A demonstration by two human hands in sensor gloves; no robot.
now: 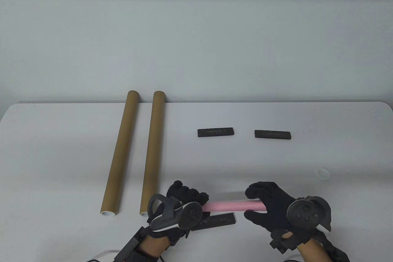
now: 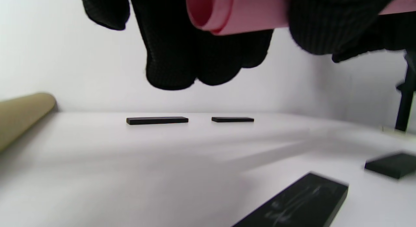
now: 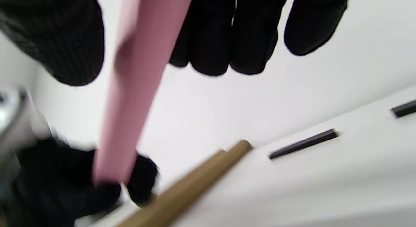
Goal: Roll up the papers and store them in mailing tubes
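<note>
Both hands are wrapped around the pink paper roll (image 1: 228,206), the left hand (image 1: 184,202) curled on one end, the right hand (image 1: 267,206) on the other, holding it level just above the desk (image 1: 276,157). Rolling looks finished; next comes loading, which calls for swinging an end toward the two mailing tubes (image 1: 135,151) lying beyond the left hand. The left wrist view shows the roll's open spiral end; only the table view shows the tubes' near mouths and the black weights (image 1: 215,132) ahead.
</note>
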